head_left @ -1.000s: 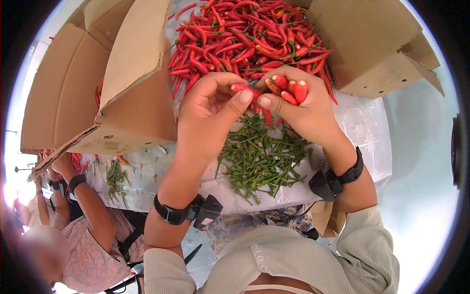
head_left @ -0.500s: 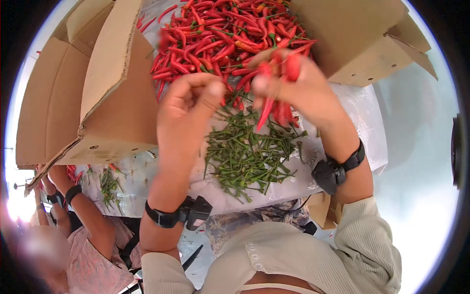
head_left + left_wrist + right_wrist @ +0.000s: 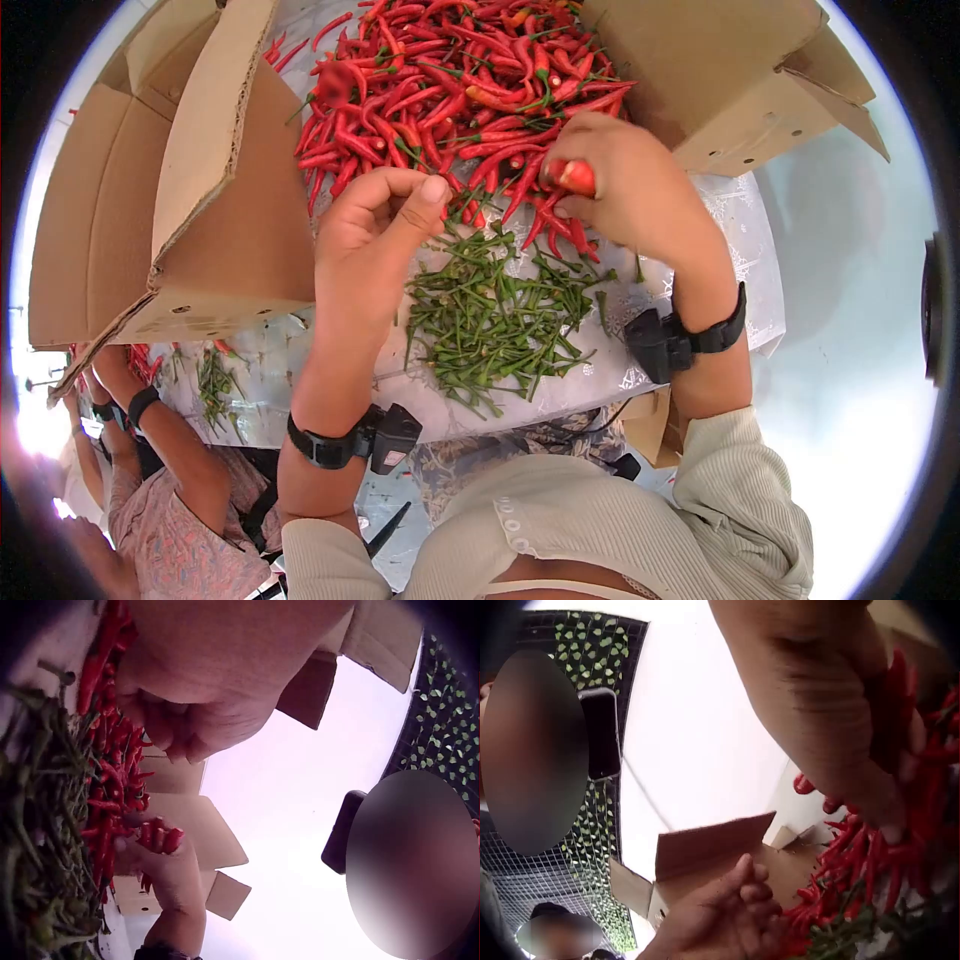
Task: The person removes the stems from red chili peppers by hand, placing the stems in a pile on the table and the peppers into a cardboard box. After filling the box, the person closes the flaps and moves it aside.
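Observation:
My right hand (image 3: 630, 185) grips several red chilies (image 3: 577, 178), their stemless ends showing past the thumb in the head and left wrist views. Its fingers reach down to the front edge of a heap of red chilies (image 3: 470, 75), partly hidden behind the hand. To the left, my left hand (image 3: 365, 240) hovers near the heap with its fingers curled toward the thumb; no chili shows inside it in the right wrist view. Below both hands lies a loose pile of green chili stems (image 3: 490, 320) on the white patterned tablecloth (image 3: 735, 270).
Cardboard boxes flank the heap, one open box (image 3: 220, 230) on the left and another box (image 3: 720, 80) on the right. At lower left, another person's arm (image 3: 180, 440) works near a smaller stem pile (image 3: 213, 388). The table's front edge runs close to my body.
My hands have moved apart from where they met over the stems. The left hand no longer holds the chili seen earlier; the right has turned down to the heap with its chilies.

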A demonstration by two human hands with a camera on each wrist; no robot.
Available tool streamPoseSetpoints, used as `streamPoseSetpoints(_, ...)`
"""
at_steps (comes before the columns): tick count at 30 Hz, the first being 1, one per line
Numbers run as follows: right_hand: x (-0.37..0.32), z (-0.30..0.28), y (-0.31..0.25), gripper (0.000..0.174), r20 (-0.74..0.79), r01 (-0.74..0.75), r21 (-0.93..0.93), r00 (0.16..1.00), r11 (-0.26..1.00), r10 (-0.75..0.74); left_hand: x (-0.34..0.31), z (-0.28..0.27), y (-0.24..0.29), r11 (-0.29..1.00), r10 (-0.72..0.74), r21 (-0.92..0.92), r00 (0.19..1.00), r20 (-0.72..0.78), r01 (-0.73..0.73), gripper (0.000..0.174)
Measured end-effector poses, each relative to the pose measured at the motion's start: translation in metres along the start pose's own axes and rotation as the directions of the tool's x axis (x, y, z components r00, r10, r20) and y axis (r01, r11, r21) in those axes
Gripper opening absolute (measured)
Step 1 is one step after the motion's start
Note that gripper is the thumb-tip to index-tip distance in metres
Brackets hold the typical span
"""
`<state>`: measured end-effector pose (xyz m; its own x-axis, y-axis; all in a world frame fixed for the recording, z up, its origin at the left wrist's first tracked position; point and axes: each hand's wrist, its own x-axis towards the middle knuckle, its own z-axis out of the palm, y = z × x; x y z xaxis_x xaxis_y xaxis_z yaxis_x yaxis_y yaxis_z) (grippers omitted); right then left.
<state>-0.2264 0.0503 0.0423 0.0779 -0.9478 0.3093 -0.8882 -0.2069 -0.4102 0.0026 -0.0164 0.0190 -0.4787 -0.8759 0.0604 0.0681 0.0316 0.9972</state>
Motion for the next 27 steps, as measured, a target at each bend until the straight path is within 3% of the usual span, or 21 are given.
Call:
streamPoseSetpoints(4,0.001,0.006,-0.004,0.020,0.044,-0.002,-0.123,0.999,0.992,0.008,0.000,0.001,-0.003,1.000,-0.012,-0.022,0.999,0.043,0.013,0.017)
streamPoseSetpoints(7,0.008,0.007,-0.004,0.010,-0.097,0.125,-0.023,0.987,0.992,-0.127,0.000,0.001,-0.003,1.000,-0.017,-0.025,0.999,0.049,0.019,0.018)
streamPoseSetpoints(10,0.012,0.012,-0.021,0.009,-0.352,0.045,0.404,0.929,0.914,0.109,0.000,-0.001,-0.004,1.000,0.023,-0.016,0.999,0.031,-0.022,0.020)
streamPoseSetpoints(12,0.012,0.011,-0.024,0.012,-0.209,0.002,0.804,0.937,0.594,0.281,0.000,0.004,-0.001,0.995,0.096,0.003,0.995,0.000,-0.096,0.024)
streamPoseSetpoints(13,0.012,0.010,-0.025,0.014,-0.107,-0.024,0.930,0.937,0.367,0.333,0.000,0.007,0.000,0.995,0.102,0.002,0.994,-0.028,-0.101,0.024)
streamPoseSetpoints(14,0.012,0.016,-0.022,0.019,-0.118,0.039,0.966,0.947,0.257,0.298,0.000,0.010,0.002,0.994,0.106,0.002,0.993,-0.055,-0.106,0.025)
streamPoseSetpoints(17,0.012,0.022,-0.028,0.020,-0.030,0.026,1.000,0.941,0.016,0.337,0.001,0.010,0.000,0.991,0.135,-0.018,0.991,-0.026,-0.135,0.027)
streamPoseSetpoints(20,0.013,0.025,-0.032,0.019,0.027,0.008,0.996,0.925,-0.091,0.379,-0.002,0.006,-0.002,0.991,0.100,-0.093,0.995,0.020,-0.097,0.029)
streamPoseSetpoints(23,0.013,0.022,-0.027,0.020,0.069,-0.076,0.997,0.942,0.007,0.328,-0.003,0.006,-0.001,0.991,0.112,-0.068,0.992,-0.052,-0.116,0.024)
streamPoseSetpoints(26,0.014,0.019,-0.023,0.018,-0.220,-0.084,0.857,0.833,0.509,0.508,-0.001,0.002,-0.004,0.967,0.220,0.155,0.968,-0.124,-0.200,0.017)
streamPoseSetpoints(27,0.014,0.018,-0.023,0.017,-0.332,-0.045,0.745,0.841,0.666,0.428,0.000,0.001,-0.005,0.941,0.266,0.250,0.955,-0.134,-0.227,0.015)
